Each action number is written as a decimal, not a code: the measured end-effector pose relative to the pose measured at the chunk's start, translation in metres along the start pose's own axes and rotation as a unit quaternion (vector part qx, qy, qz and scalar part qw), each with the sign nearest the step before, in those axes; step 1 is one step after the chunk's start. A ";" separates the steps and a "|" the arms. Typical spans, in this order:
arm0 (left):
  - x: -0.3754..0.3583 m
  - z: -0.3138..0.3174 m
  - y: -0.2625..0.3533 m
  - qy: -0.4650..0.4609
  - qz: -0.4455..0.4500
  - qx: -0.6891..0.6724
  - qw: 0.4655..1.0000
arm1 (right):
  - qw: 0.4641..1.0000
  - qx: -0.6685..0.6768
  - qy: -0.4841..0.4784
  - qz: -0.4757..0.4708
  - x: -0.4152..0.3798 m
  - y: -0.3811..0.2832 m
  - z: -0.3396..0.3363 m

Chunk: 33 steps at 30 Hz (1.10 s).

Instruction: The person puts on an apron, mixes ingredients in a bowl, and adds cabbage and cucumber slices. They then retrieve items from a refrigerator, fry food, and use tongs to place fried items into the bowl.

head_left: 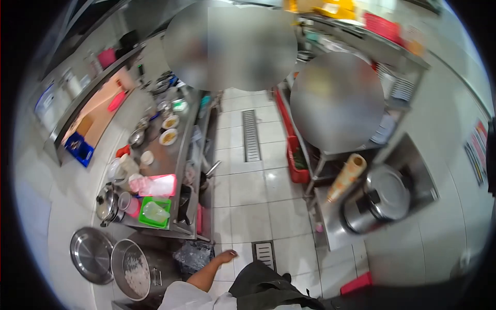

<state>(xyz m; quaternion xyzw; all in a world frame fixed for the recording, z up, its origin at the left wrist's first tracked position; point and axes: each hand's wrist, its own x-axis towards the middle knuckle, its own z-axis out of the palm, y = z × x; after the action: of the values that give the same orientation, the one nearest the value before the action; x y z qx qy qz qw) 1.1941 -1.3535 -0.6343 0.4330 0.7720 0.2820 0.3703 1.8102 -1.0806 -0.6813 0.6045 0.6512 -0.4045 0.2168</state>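
Note:
My left hand (226, 257) hangs low in front of my body, past a light sleeve, with its fingers loosely bent and apart. I see nothing in it. Nearest to it is a dark plastic bag (193, 256) by the end of the left counter; the hand is beside the bag and seems not to touch it. Further left stands a large metal pot (117, 266) with white contents that look like rice. A round metal lid (91, 255) leans next to the pot. My right hand is out of view.
A steel counter (168, 155) on the left bears a green basket (155, 221), a pink tray (166, 185) and bowls (168, 137). At right, a lidded steel pot (356, 214) stands on a low shelf. Floor drains (251, 135) line the tiled aisle. Blurred patches hide the far end.

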 end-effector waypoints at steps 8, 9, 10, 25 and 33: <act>0.039 -0.053 -0.087 0.367 -0.479 -0.416 0.680 | 0.952 0.280 -0.091 -0.086 0.185 -0.412 -0.132; 0.056 -0.055 -0.086 0.270 -0.536 -0.417 0.683 | 0.950 0.282 -0.075 -0.109 0.177 -0.478 -0.151; 0.078 -0.059 -0.079 0.179 -0.572 -0.419 0.682 | 0.948 0.288 -0.063 -0.121 0.194 -0.521 -0.152; 0.549 -0.489 -0.051 0.158 -0.270 -0.371 0.874 | 0.948 0.105 -0.301 -0.024 0.376 -0.928 -0.216; 0.617 -0.589 -0.188 -0.096 -0.194 0.038 0.976 | 0.886 0.356 -0.056 -0.291 0.500 -1.241 -0.398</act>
<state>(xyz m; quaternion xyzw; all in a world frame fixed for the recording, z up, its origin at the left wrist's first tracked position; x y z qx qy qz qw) 0.4112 -0.9673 -0.6447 0.3137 0.8124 0.1327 0.4733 0.6104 -0.3885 -0.5078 0.4010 0.5971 -0.6870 -0.1039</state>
